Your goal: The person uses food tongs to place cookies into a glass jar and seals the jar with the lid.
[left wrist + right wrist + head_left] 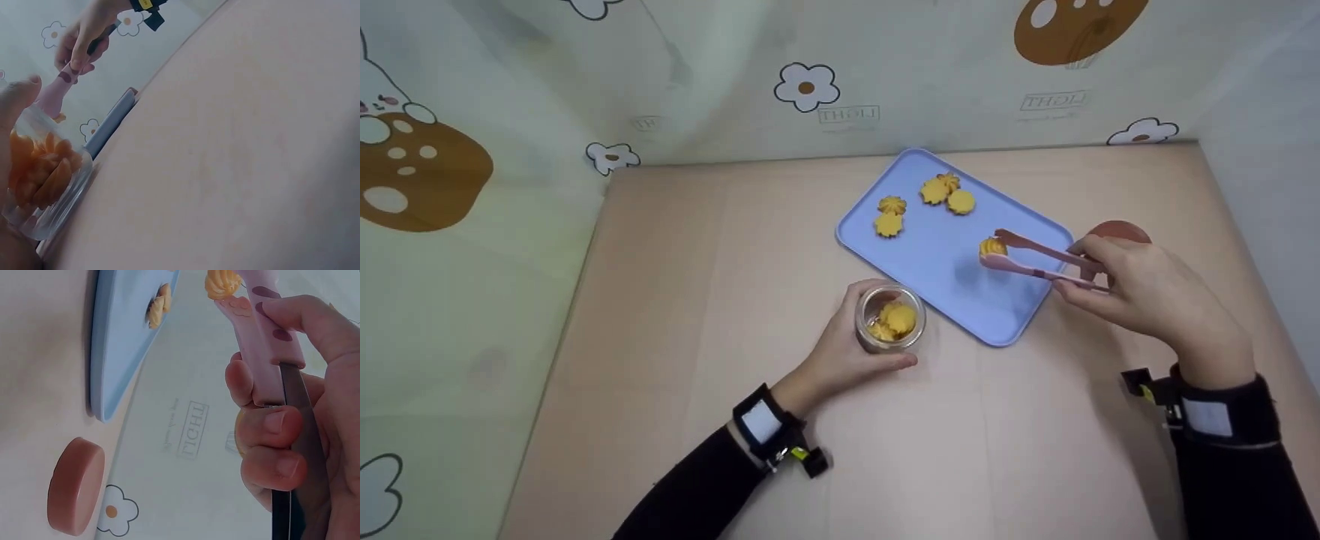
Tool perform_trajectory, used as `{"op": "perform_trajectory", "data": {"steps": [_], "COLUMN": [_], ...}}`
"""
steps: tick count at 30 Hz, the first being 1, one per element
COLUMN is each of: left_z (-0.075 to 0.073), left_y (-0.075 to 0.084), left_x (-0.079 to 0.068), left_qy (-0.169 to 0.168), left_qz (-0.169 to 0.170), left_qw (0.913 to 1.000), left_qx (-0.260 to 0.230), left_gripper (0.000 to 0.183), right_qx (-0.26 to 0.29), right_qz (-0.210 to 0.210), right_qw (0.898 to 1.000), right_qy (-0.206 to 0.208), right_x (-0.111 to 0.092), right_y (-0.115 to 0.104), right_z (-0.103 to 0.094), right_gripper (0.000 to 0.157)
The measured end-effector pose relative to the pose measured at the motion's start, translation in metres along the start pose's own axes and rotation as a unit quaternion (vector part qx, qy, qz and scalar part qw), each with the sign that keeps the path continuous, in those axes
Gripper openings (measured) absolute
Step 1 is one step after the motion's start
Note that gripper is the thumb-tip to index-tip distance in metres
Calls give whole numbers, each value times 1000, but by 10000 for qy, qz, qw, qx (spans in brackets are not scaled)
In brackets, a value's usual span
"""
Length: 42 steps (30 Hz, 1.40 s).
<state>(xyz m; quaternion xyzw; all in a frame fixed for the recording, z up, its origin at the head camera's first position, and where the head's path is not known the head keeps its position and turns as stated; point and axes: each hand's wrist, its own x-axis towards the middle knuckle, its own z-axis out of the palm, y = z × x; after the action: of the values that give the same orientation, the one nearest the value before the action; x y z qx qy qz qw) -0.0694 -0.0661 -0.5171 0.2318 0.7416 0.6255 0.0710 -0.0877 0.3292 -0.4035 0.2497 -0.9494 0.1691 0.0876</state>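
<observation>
My left hand [840,349] grips a clear jar [890,346] that stands on the table in front of the tray. Several yellow cookies [897,318] lie inside it, seen through its wall in the left wrist view too. With my right hand [1147,292] I hold pink tongs [1027,270], and their tips pinch one ridged cookie [991,247] above the blue tray [960,285]. In the right wrist view that cookie [222,283] sits between the tong tips, and my fingers wrap the dark handles. Other cookies [889,224] rest on the tray in two clusters.
A reddish-brown round lid [76,486] lies on the table beside the tray's right corner, partly hidden by my right hand in the head view. A patterned curtain [720,90] hangs behind the table [675,300], and another pale sheet rises at the right.
</observation>
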Motion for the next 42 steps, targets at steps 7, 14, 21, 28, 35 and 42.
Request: {"op": "perform_trajectory", "data": {"steps": [7, 14, 21, 28, 35, 42], "left_z": [1, 5, 5, 4, 3, 4], "left_y": [1, 3, 3, 3, 2, 1], "left_x": [5, 12, 11, 11, 10, 10], "left_qy": [-165, -238, -259, -300, -320, -325], "left_qz": [44, -45, -34, -106, -27, -11], "left_qw": [9997, 9997, 9996, 9995, 9995, 9994], "left_qx": [161, 16, -48, 7, 10, -81], "left_gripper": [96, 95, 96, 97, 96, 96], "right_qx": [67, 340, 795, 757, 615, 589], "right_qz": [-194, -626, -997, -1179, -1184, -1328], "right_qw": [9995, 9960, 9909, 9899, 9910, 9892], "right_qy": [236, 541, 435, 231, 103, 216], "right_x": [2, 5, 9, 12, 12, 12], "right_y": [-12, -31, -59, -76, -82, -85], "right_z": [-3, -2, 7, 22, 32, 36], "right_gripper": [32, 32, 34, 36, 37, 37]}}
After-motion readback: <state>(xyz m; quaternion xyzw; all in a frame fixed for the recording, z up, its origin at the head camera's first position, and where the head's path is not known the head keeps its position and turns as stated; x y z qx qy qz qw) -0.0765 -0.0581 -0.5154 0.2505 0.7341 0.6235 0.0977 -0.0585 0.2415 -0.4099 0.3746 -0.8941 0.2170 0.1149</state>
